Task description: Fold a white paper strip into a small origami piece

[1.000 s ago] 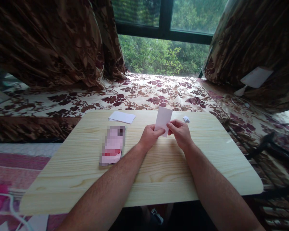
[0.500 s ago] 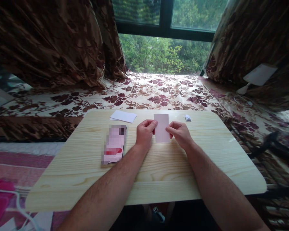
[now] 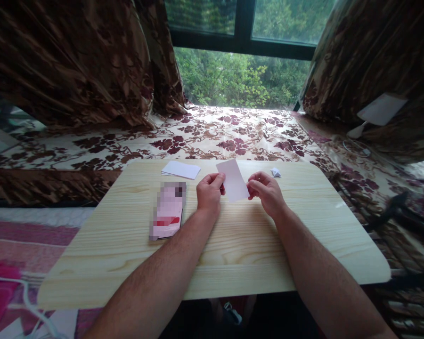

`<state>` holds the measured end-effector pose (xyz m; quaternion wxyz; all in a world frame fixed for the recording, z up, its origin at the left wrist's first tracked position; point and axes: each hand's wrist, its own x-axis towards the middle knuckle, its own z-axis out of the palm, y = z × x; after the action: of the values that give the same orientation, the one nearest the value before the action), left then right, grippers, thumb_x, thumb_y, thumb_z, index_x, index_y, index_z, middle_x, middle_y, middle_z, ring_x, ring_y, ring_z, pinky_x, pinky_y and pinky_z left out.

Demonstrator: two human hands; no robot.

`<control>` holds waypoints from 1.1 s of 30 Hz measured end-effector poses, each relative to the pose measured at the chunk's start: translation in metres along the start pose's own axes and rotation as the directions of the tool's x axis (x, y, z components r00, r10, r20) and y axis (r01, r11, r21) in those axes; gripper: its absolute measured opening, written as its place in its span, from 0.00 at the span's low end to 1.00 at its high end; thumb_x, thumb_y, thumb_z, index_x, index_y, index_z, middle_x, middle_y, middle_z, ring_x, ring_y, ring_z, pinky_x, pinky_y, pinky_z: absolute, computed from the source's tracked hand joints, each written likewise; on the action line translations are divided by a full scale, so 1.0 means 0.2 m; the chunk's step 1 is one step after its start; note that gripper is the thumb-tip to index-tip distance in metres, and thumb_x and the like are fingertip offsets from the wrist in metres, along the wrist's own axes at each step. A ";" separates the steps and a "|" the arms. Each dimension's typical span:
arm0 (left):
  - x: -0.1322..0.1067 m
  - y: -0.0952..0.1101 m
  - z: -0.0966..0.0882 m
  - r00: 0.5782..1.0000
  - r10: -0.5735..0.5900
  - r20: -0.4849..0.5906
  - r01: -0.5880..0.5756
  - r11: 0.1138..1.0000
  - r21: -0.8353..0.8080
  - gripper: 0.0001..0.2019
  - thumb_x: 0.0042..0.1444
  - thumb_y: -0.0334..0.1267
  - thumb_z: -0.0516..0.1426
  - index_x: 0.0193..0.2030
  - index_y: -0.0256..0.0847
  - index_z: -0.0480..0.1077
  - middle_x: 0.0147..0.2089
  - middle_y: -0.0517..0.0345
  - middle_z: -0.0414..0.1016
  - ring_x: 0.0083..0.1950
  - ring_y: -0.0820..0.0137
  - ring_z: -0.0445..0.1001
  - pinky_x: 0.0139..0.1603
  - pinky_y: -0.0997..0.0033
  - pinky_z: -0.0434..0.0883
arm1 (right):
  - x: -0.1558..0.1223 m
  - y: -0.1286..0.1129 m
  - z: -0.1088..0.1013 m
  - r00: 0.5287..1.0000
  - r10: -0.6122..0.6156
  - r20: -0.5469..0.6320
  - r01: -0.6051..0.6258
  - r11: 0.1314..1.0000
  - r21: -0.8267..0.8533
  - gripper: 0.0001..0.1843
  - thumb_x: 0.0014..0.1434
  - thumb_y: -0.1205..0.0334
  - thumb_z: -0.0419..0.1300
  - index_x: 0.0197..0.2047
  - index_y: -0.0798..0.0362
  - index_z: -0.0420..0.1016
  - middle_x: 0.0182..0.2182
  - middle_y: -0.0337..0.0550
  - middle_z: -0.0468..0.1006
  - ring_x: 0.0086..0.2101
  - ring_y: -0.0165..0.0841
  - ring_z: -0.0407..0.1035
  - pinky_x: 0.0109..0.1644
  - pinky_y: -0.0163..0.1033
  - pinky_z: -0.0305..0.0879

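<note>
A small white rectangular sheet of paper (image 3: 232,180) is held just above the pale wooden table (image 3: 233,245), tilted with its top leaning left. My left hand (image 3: 209,194) pinches its left edge between thumb and fingers. My right hand (image 3: 267,190) pinches the lower right corner, fingers curled. Both hands sit near the table's far middle.
A thin stack of white paper (image 3: 181,170) lies at the table's far edge. A blurred pink phone-sized object (image 3: 168,210) lies left of my left hand. A tiny folded white paper piece (image 3: 275,172) sits far right. Flowered cloth (image 3: 226,134), curtains and a window lie beyond.
The sheet was upright and leaning right, then turned vertical, and now tilts left. Both hands shifted slightly along its edges while keeping hold.
</note>
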<state>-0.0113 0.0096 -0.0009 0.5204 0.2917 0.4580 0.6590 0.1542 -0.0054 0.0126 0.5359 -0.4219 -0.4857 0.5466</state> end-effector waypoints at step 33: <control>-0.06 0.01 0.00 0.944 -0.066 0.323 0.018 0.988 0.151 0.14 0.44 0.44 0.69 0.32 0.35 0.77 0.21 0.62 0.68 0.22 0.78 0.61 0.22 0.76 0.55 | 0.03 0.01 -0.04 0.970 -0.162 -0.179 0.137 0.980 -0.144 0.11 0.49 0.59 0.70 0.36 0.55 0.82 0.23 0.37 0.76 0.21 0.26 0.64 0.23 0.33 0.62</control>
<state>-0.0081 -0.0021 0.0026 0.5805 0.4245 0.4183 0.5549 0.1622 0.0015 0.0102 0.5908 -0.4686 -0.4974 0.4290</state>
